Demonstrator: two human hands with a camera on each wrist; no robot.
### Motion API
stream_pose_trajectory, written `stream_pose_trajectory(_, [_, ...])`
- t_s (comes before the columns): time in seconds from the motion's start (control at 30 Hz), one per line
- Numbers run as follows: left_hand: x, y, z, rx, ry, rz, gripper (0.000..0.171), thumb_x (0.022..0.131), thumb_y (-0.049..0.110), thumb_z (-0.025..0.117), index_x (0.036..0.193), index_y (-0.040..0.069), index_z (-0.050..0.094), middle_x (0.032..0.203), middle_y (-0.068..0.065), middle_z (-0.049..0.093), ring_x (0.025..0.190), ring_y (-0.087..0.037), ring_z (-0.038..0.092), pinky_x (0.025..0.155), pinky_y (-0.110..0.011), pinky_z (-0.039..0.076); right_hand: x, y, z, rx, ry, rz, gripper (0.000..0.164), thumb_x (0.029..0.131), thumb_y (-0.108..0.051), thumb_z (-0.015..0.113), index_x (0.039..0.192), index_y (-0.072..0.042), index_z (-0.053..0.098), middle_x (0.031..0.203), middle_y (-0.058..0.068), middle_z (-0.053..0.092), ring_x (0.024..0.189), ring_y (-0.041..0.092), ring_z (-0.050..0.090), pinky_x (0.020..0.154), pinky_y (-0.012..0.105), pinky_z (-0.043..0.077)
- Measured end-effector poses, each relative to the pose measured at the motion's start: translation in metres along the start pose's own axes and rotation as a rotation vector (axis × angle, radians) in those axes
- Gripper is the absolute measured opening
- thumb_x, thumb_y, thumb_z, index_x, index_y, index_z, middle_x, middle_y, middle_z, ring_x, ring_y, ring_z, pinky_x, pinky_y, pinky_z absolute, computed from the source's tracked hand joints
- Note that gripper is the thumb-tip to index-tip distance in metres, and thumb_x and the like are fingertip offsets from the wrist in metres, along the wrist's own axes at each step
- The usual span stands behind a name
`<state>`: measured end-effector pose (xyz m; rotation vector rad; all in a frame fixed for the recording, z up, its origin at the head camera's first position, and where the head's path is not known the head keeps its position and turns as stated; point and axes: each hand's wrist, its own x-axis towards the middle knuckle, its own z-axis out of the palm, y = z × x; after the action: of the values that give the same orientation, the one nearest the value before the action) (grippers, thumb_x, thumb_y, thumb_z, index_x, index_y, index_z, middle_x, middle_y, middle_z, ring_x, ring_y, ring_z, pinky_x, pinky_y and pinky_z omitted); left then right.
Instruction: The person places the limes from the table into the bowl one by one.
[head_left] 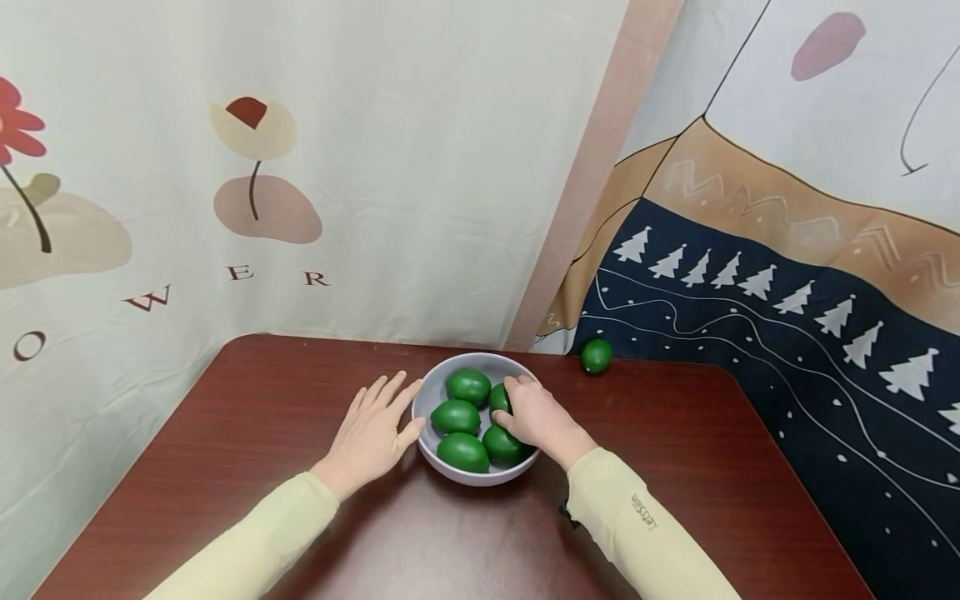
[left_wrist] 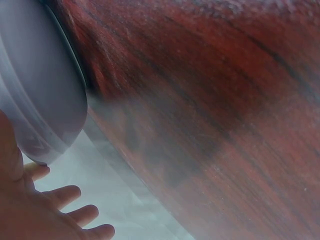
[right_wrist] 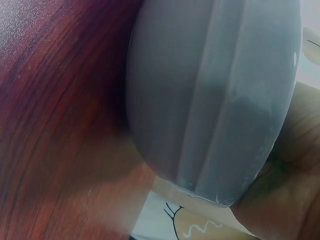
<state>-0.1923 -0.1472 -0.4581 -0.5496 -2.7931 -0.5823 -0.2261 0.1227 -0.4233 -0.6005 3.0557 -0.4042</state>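
Observation:
A pale grey-lilac bowl [head_left: 477, 479] stands on the table with several green limes inside, one lime [head_left: 462, 452] lying nearest its front. My right hand [head_left: 536, 414] reaches over the right rim and grips a lime [head_left: 500, 399] between thumb and fingers; the hand hides part of it. Fingers spread and straight, my left hand [head_left: 371, 437] rests against the bowl's left side, its thumb and index finger at the rim. From the left wrist, the left hand [left_wrist: 45, 200] shows beside the bowl's outer wall [left_wrist: 47, 75]. The right wrist view shows the bowl [right_wrist: 210, 100] close up, the right hand [right_wrist: 285, 200] at its rim.
Another lime [head_left: 597, 356] lies near the table's back edge, right of the bowl. The dark red-brown wooden table [head_left: 262, 400] meets a printed curtain [head_left: 420, 208] behind and a dark patterned cloth [head_left: 750, 350] on the right.

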Motion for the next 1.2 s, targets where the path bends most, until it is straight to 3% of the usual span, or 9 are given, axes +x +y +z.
stream_pose_trajectory(0.23, [-0.001,0.000,0.001,-0.007,0.011,0.006,0.057,0.101,0.036,0.061,0.152,0.012,0.052,0.158,-0.022,0.045,0.146,-0.050,0.037,0.118,-0.066,0.027,-0.001,-0.002,0.000,-0.013,0.006,0.001,0.042,0.095,-0.025,0.074,0.124,0.003,0.064,0.114,0.020,0.064,0.097,0.030,0.067,0.089,0.045,0.059])
stream_pose_trajectory(0.4, [-0.001,0.001,0.001,-0.011,0.012,0.003,0.057,0.101,0.036,0.061,0.153,0.013,0.052,0.158,-0.021,0.045,0.146,-0.049,0.036,0.118,-0.066,0.027,-0.004,-0.002,-0.002,0.008,-0.017,0.030,0.047,0.096,-0.027,0.073,0.131,0.003,0.062,0.123,0.021,0.063,0.103,0.032,0.068,0.093,0.047,0.058])
stream_pose_trajectory(0.7, [0.001,0.001,0.000,-0.001,0.013,0.003,0.058,0.100,0.036,0.062,0.153,0.013,0.052,0.158,-0.021,0.045,0.146,-0.049,0.037,0.118,-0.066,0.028,-0.011,0.000,-0.009,0.023,0.015,-0.009,0.041,0.096,-0.026,0.074,0.126,0.001,0.065,0.116,0.017,0.064,0.091,0.025,0.065,0.083,0.041,0.059])
stream_pose_trajectory(0.97, [0.001,0.001,-0.001,0.001,0.010,0.003,0.058,0.101,0.036,0.062,0.153,0.013,0.052,0.157,-0.021,0.045,0.146,-0.049,0.037,0.117,-0.066,0.028,-0.015,0.005,-0.016,0.051,0.065,-0.041,0.042,0.097,-0.024,0.073,0.129,0.001,0.065,0.128,0.020,0.063,0.109,0.031,0.068,0.094,0.045,0.058])
stream_pose_trajectory(1.2, [0.000,0.001,-0.001,-0.002,0.004,-0.002,0.058,0.101,0.036,0.062,0.153,0.013,0.051,0.158,-0.021,0.045,0.147,-0.049,0.036,0.118,-0.066,0.027,-0.019,0.012,-0.020,0.099,0.135,-0.074,0.039,0.098,-0.023,0.071,0.130,0.000,0.067,0.126,0.015,0.065,0.110,0.029,0.068,0.097,0.045,0.057])
